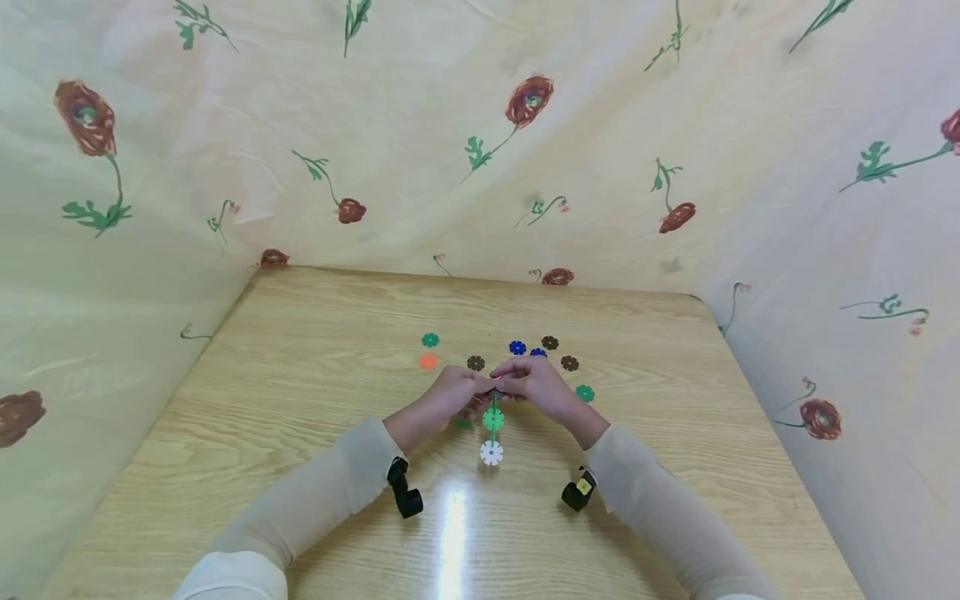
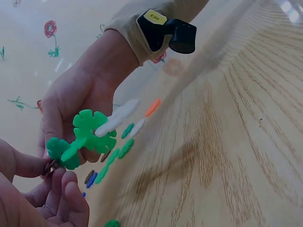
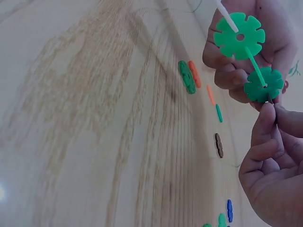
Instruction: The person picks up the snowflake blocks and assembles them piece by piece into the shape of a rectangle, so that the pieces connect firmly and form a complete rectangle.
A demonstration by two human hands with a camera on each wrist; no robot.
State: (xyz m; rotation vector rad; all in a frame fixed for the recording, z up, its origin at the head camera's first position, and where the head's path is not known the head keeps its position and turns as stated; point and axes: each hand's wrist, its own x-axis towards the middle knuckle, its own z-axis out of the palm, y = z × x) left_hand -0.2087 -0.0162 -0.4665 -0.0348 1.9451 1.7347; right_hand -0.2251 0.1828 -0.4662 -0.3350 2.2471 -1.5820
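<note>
Over the middle of the wooden table (image 1: 300, 400) my two hands meet on a chain of snowflake discs (image 1: 492, 419). The chain has two green discs (image 3: 239, 36) and a white disc (image 1: 491, 452) at its near end, slotted edge to edge. My left hand (image 1: 476, 385) pinches the chain's far end, its fingers behind the second green disc (image 3: 263, 84). My right hand (image 1: 510, 385) pinches a small dark piece at that same end. In the left wrist view the chain (image 2: 94, 130) hangs above the table between both hands.
Loose discs lie on the table beyond my hands: green (image 1: 430, 339), orange (image 1: 428, 360), brown (image 1: 476, 362), blue (image 1: 517, 347), two more brown (image 1: 550, 342) and green (image 1: 584, 392). Floral cloth (image 1: 480, 125) walls the table at the back and both sides.
</note>
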